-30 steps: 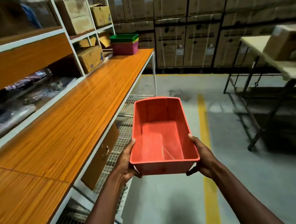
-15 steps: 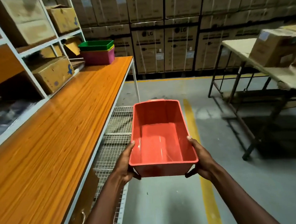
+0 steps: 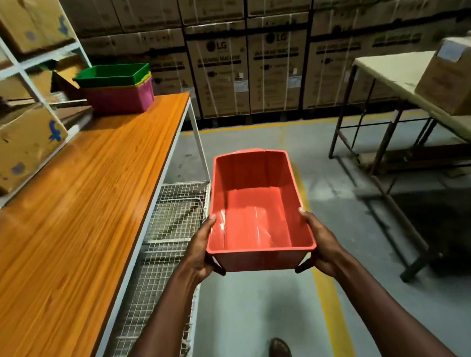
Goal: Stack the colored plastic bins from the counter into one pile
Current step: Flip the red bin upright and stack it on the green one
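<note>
Empty red rectangular plastic bin (image 3: 254, 213), gripped by my left hand (image 3: 199, 253) and right hand (image 3: 322, 244); a skewed drop onto the far nested green-topped pile of plastic bins (image 3: 117, 89) could jam.

A long orange wood-grain surface (image 3: 74, 221) with a white metal frame runs along the left. At its far end sits a pile of bins (image 3: 117, 89): a pink one at the bottom, a yellow-green rim showing above it, a green one on top. Under the surface is a wire-mesh shelf (image 3: 161, 243). White shelves (image 3: 30, 88) behind the surface carry cardboard boxes (image 3: 15, 153). The grey floor (image 3: 264, 309) bears a yellow line.
</note>
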A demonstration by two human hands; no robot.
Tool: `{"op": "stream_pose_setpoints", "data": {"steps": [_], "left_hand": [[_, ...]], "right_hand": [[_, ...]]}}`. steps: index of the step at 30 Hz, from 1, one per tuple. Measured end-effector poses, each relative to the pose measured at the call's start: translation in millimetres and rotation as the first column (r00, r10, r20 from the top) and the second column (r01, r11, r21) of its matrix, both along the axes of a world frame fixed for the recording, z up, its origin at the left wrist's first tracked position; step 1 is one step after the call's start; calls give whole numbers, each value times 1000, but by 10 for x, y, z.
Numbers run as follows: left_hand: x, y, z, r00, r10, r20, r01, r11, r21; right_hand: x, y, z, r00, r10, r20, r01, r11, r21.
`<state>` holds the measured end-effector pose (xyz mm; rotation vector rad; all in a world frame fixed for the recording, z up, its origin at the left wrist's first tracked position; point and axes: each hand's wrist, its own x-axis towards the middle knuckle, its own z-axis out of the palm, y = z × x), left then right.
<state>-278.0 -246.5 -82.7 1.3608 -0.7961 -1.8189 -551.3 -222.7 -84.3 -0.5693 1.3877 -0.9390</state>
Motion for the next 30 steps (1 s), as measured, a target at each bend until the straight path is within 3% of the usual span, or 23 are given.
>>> {"op": "stream_pose_setpoints", "data": {"steps": [20, 30], "left_hand": [[-410, -4458, 26, 995, 70, 70, -70, 998, -6], [-299, -6308, 225, 982, 178, -60, -180, 983, -35]], "right_hand": [[-399, -4555, 199, 999, 43, -16, -42, 999, 5], [-253, -6596, 340, 996, 82, -31, -82, 997, 14]]}}
